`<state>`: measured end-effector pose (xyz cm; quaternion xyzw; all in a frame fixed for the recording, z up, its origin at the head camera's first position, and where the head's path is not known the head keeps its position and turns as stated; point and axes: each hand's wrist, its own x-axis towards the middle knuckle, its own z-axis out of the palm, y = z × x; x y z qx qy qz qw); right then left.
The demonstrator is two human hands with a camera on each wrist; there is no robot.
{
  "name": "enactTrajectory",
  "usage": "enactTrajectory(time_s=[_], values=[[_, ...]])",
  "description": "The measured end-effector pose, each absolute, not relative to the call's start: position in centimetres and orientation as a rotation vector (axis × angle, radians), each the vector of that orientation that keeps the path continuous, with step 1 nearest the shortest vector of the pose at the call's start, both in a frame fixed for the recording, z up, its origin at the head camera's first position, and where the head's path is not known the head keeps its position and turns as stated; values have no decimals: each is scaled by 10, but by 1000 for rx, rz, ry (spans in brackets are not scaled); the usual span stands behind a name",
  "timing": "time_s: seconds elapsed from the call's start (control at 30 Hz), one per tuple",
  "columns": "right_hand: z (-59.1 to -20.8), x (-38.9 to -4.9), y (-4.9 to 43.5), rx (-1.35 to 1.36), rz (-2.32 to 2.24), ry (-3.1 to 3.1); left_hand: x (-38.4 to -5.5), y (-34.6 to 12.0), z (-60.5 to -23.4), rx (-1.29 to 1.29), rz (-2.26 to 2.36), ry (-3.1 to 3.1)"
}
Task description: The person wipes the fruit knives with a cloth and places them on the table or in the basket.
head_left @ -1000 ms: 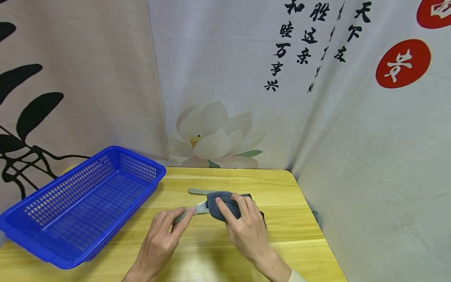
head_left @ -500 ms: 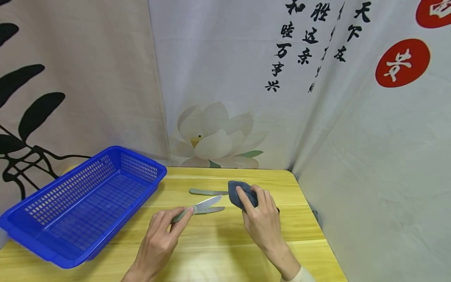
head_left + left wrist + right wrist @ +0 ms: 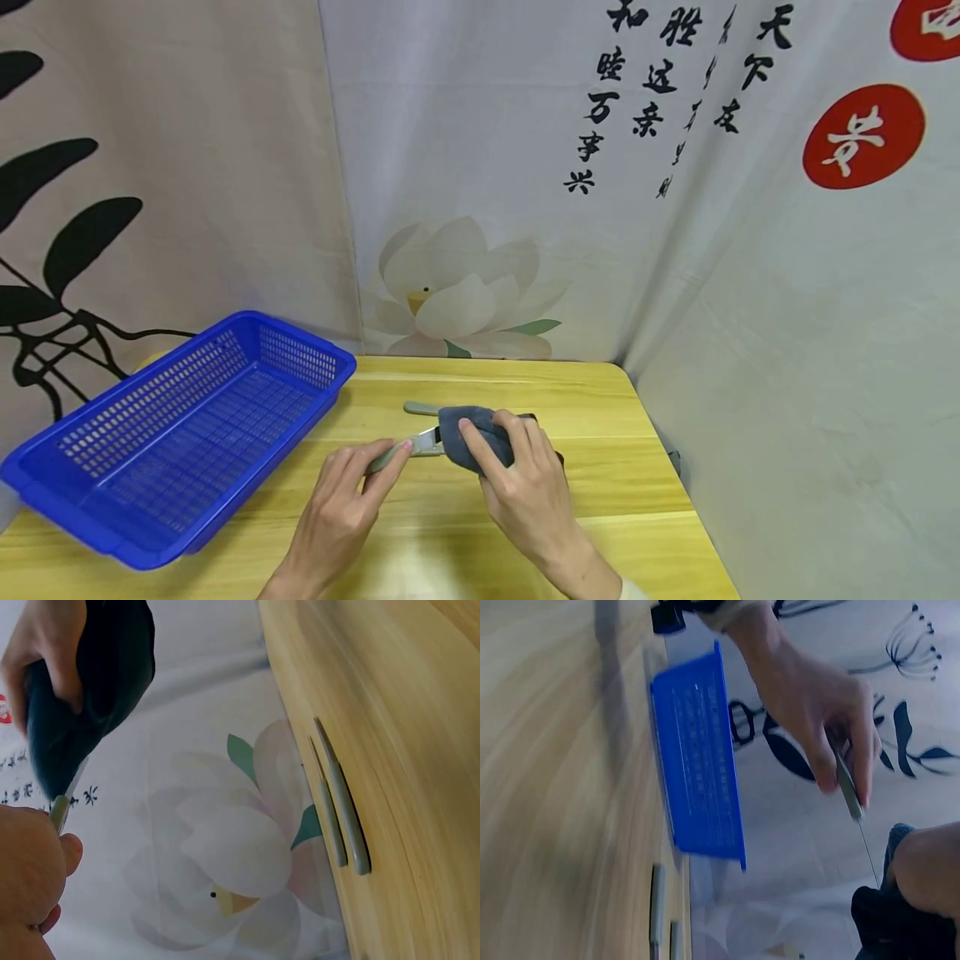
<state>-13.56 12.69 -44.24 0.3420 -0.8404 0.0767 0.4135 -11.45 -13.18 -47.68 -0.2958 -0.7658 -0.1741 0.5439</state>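
Observation:
My left hand (image 3: 341, 500) grips a table knife by its pale green handle (image 3: 385, 459), the blade pointing right. In my right hand (image 3: 536, 500) a dark blue-grey cloth (image 3: 453, 429) is bunched over that blade, and only a short stretch of steel shows beside the handle. The right wrist view has the thin blade running from the knife handle (image 3: 847, 787) into the cloth (image 3: 892, 922). Two more green-handled knives lie on the wooden table, a slimmer-looking one (image 3: 331, 821) and one beside it (image 3: 347, 814); in the head view cloth and hand hide their blades.
A blue plastic basket (image 3: 67, 521) with perforated walls stands on the left of the table (image 3: 420, 533). Printed fabric (image 3: 480, 167) hangs behind the table and along its right side, close to the edges.
Half a second ago the cloth was off to the right past the tip, with the blade bare. It has come back left over the blade; my left hand has stayed in place.

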Motion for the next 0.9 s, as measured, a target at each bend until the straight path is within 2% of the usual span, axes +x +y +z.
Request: enactTrajectory(time_s=[0.37,0.9], values=[[-444,-126,102,920,125,-2103,-117,-125,-478,-692,-435,-1834],[-445,-138,118,869,144,-2125,-116,-125,-472,-701,-414,-1816]])
